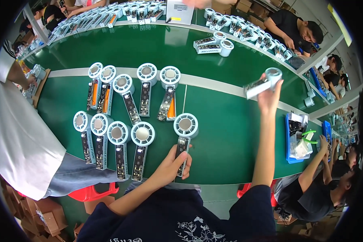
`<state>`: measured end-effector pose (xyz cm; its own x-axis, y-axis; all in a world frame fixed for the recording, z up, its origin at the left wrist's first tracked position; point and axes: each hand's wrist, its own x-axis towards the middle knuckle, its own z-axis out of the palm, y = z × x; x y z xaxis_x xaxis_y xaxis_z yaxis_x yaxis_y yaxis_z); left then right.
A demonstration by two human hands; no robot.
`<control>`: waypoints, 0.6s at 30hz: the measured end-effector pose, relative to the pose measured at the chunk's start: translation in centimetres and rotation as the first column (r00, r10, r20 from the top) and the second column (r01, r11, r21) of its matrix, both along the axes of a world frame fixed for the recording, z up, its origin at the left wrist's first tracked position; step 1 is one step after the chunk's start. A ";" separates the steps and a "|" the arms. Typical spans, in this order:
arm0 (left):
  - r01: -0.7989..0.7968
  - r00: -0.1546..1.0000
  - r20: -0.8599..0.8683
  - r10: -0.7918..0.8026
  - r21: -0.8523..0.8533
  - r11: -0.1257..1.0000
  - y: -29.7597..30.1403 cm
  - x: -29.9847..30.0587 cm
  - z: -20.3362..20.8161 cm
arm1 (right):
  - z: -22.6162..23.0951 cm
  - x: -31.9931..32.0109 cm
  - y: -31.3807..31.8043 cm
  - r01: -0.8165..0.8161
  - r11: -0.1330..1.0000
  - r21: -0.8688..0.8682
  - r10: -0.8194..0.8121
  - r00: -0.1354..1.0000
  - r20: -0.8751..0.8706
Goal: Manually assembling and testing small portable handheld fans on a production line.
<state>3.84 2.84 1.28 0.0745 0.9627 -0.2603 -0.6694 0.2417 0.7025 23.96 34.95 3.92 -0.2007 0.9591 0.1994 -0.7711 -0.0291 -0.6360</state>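
Pale round-headed fan (184, 139) (open circuit-board handle)

Brown cardboard boxes (48, 220) on floor btm left, more cartons (246, 6) top ctr-right

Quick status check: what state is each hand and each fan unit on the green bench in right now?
Left hand: closed on the handle of the near fan unit, which lies flat on the green bench.
Right hand: raised, gripping a lifted fan unit.
Far row of fan units: lying flat, handles open.
Near row of fan units: lying flat, untouched.
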 end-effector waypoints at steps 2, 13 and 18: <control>0.001 1.000 -0.020 0.000 0.014 1.000 0.1 0.2 0.0 | 0.0 -1.3 -4.7 -0.070 0.981 -0.182 0.063 0.997 -0.046; -0.041 0.999 -0.017 0.042 0.031 0.999 0.0 0.5 -0.6 | 0.2 -4.9 -21.4 -0.406 0.671 -0.620 0.217 0.908 -0.359; -0.039 0.999 -0.017 0.039 0.025 0.999 0.0 0.4 -0.9 | 2.9 -5.7 -25.5 -0.261 0.519 -0.814 0.149 0.965 -0.214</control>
<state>4.25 2.80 0.42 0.0326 0.9709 -0.2373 -0.6657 0.1982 0.7194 18.21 9.47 6.83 -0.4461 0.6358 -0.6299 -0.7303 -0.6654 -0.1545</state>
